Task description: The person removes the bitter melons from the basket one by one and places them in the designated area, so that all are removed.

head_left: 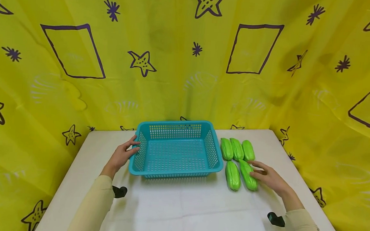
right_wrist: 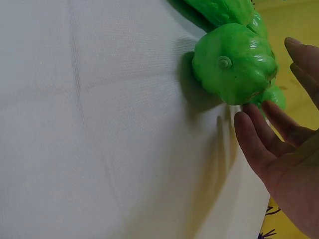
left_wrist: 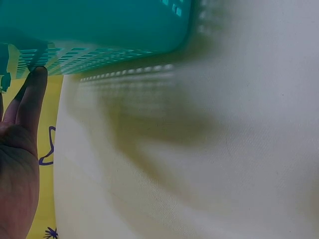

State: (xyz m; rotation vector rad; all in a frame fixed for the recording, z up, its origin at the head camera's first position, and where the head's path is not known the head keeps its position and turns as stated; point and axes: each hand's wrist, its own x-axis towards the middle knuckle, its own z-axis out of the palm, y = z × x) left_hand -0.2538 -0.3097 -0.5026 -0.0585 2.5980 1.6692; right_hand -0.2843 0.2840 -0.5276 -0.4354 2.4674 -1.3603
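A teal plastic basket (head_left: pixel 174 174) with mesh walls stands on the table, and nothing lies inside it. At its left side, my left hand (head_left: pixel 121 156) holds the rim, with fingertips over the edge and other fingers (left_wrist: pixel 33 97) against the outer wall. Several glossy green ribbed gourds (head_left: pixel 233 176) lie to the right of the basket in two rows. Over the front right gourd (head_left: pixel 248 174) my right hand (head_left: pixel 270 178) hovers with fingers spread. In the right wrist view, its fingertips are beside that gourd's rounded end (right_wrist: pixel 232 64), not wrapped round it.
The white table (head_left: pixel 178 215) is enclosed by yellow curtains (head_left: pixel 173 93) printed with dark stars and frames. The basket's back rim is close to the rear curtain. A small black device (head_left: pixel 120 192) sits at the left wrist and another (head_left: pixel 275 219) at the right.
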